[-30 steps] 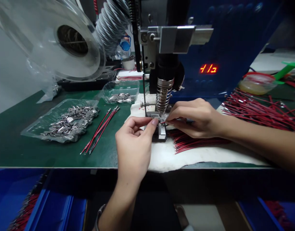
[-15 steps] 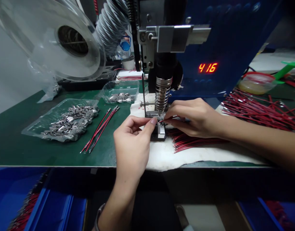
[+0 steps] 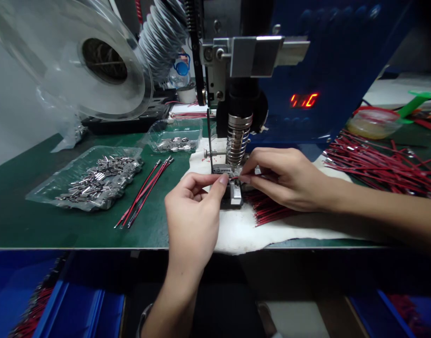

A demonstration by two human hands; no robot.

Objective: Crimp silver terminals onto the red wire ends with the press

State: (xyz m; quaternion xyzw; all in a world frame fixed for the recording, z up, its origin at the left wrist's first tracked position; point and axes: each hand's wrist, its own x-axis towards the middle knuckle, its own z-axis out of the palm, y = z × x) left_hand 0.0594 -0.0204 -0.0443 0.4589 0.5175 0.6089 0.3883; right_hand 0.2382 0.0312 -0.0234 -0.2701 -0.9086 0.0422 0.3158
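A long dark green bench (image 3: 155,206) holds everything. On it stands a tall blue machine (image 3: 331,61). Left of the machine, up high, is a big round clear plastic reel (image 3: 56,65). Lower down, also left of the machine, is a clear plastic tray (image 3: 48,188) full of shiny metal bits. A messy pile of red wires (image 3: 384,164) lies right of the machine.

Both hands are at the machine's front. The left hand (image 3: 192,216) has thumb and finger tips almost together; I can't tell what is between them. The right hand (image 3: 289,178) is pinched tight on a thin red wire (image 3: 235,177). That wire is just above the small silver metal block (image 3: 235,193) at the machine's foot.

In the last second, the hands have hardly moved. So this careful bit doesn't look finished yet.
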